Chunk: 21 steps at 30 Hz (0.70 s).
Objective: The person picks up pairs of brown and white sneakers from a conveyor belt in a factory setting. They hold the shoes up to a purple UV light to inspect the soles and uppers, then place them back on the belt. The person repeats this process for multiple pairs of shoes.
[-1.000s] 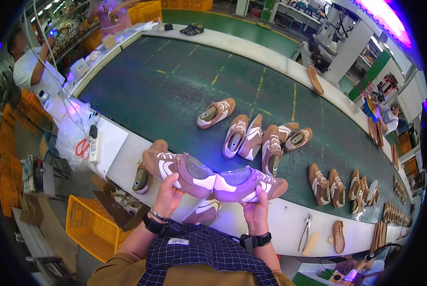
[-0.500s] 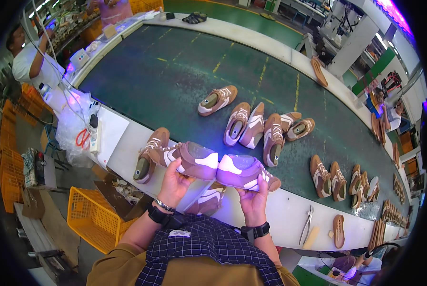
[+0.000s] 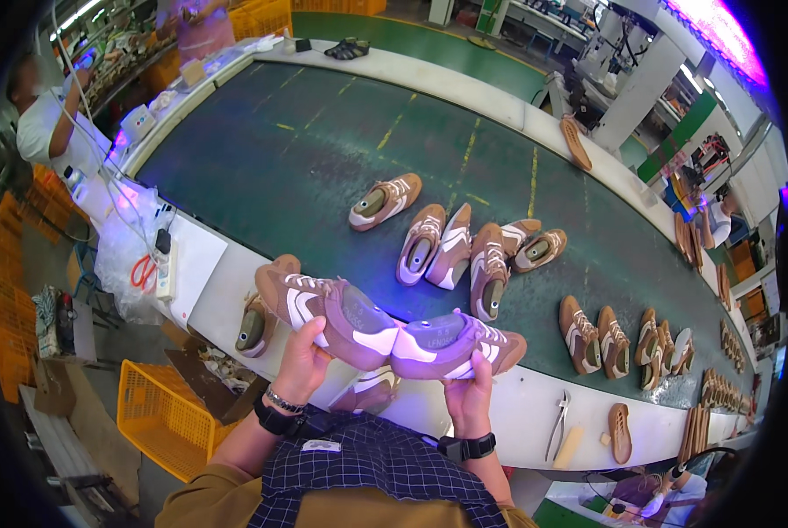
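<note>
My left hand [image 3: 300,364] is closed around the sole side of a brown sneaker [image 3: 299,297] with white stripes and laces, its toe pointing up to the left. A matching sneaker [image 3: 492,350] is gripped in my right hand [image 3: 469,401], thumb along its near side, toe to the right. The white heel patches of the two meet in the middle under purplish light. Behind my left hand, another sneaker [image 3: 251,332] rests on the white ledge, partly covered by the held one. One more sneaker [image 3: 372,388] lies below the held pair, between my hands.
Several brown sneakers [image 3: 422,245] stand on the dark green belt [image 3: 262,150], with more [image 3: 594,334] to the right. Pliers [image 3: 558,424], a pale block [image 3: 569,447] and a brown sole [image 3: 620,433] lie on the white ledge [image 3: 508,414]. A yellow crate [image 3: 165,422] sits lower left; a co-worker [image 3: 46,119] is upper left.
Both held sneakers have tilted, so more of their inside shows. The left one has swung outward, its toe rising to the left. My grip on each stays much the same.
</note>
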Each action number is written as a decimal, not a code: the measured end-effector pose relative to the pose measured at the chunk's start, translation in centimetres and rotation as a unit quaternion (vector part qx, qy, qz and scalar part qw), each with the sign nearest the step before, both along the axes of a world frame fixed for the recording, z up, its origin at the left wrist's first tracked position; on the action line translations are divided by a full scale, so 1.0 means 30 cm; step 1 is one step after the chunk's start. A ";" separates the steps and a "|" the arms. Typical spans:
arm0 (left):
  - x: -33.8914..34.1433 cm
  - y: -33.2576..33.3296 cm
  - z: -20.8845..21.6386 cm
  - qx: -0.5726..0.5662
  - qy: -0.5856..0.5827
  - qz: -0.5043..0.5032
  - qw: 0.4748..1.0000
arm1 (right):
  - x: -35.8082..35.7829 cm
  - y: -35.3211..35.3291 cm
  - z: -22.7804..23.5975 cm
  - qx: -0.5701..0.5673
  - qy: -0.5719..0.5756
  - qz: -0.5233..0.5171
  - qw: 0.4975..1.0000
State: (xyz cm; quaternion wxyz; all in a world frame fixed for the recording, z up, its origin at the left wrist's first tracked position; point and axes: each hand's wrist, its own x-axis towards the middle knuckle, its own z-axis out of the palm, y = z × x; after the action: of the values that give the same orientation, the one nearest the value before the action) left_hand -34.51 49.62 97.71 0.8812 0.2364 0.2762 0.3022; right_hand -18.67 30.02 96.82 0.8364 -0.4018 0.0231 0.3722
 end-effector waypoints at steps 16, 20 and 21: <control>-0.012 -0.032 -0.041 -0.088 -0.052 -0.028 0.994 | -0.003 0.003 -0.006 0.046 0.052 0.008 0.998; 0.046 0.061 -0.087 -0.156 -0.071 -0.089 0.981 | -0.024 -0.024 -0.101 -0.016 0.129 0.080 0.988; 0.090 0.128 -0.064 -0.175 -0.115 -0.102 0.972 | -0.038 -0.027 -0.049 -0.029 0.126 0.109 0.986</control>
State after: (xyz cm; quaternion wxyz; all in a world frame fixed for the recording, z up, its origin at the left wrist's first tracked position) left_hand -31.81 53.45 95.80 0.9610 0.0694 0.1956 0.1826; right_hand -19.82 29.21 95.36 0.7693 -0.3758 0.0947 0.5080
